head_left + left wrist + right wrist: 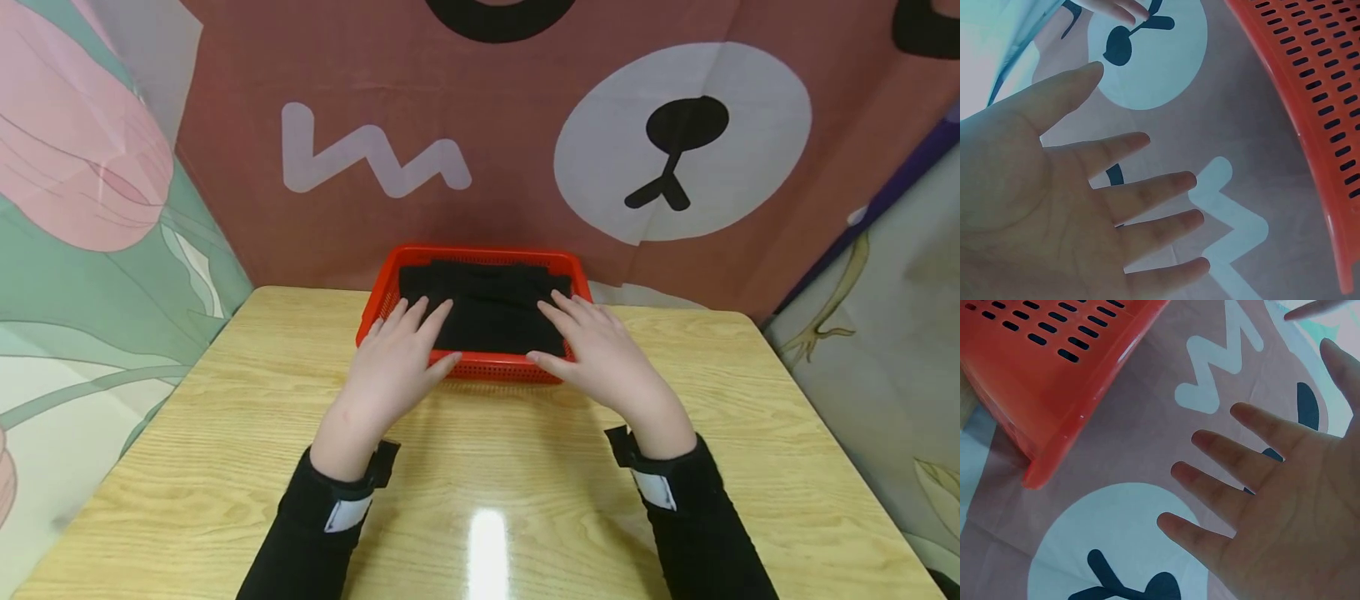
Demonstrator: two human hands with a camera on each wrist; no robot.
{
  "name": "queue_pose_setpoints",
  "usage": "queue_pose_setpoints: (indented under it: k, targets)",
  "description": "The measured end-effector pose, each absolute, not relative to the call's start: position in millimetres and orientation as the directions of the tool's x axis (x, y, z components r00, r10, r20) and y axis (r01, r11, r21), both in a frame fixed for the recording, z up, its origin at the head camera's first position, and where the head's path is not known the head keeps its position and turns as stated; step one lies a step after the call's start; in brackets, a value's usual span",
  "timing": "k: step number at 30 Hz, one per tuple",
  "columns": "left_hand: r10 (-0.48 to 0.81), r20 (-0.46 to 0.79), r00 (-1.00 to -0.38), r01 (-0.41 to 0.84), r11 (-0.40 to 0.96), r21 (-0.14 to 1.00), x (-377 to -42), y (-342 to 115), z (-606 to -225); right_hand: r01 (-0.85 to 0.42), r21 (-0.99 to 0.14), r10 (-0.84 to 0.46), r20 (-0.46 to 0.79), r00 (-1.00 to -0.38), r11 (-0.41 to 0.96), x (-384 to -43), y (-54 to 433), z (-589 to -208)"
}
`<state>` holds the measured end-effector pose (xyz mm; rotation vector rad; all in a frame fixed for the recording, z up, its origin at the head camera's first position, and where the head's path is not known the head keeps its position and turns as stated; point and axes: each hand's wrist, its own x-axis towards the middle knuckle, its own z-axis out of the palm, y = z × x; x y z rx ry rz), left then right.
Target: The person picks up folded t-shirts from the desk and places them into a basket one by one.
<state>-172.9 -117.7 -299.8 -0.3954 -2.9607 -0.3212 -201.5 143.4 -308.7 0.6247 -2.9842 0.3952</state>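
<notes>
A red plastic basket with slotted walls stands at the back of the table. Folded black cloth lies inside it; what kind of cloth item it is cannot be told. My left hand is spread above the basket's left front corner, its fingers straight and apart. On the other side my right hand is spread the same way near the right front corner. Both wrist views show an outstretched palm with nothing held, and the basket wall apart from the fingers.
The wooden table has a light glare near its front. Behind the basket hangs a brown cloth backdrop with a bear face. Floral fabric hangs at the left, and more patterned fabric at the right.
</notes>
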Motion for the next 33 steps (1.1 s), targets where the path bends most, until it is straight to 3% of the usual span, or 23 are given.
queue_pose_setpoints:
  k: [14,26,33]
  targets:
    - [0.213,0.157,-0.964,0.240,0.953,0.183,-174,-124,-304,-0.362,-0.222,-0.353,0.080,-0.932,0.905,-207,143,-314]
    - [0.272,0.142,-0.952,0.293,0.943,0.158,-167,-123,-310,-0.383,-0.235,-0.375,0.081,-0.924,0.893,-179,152,-318]
    - [0.279,0.189,-0.941,0.308,0.940,0.147,-168,-126,-309,-0.384,-0.248,-0.371,0.098,-0.923,0.890,-180,153,-311]
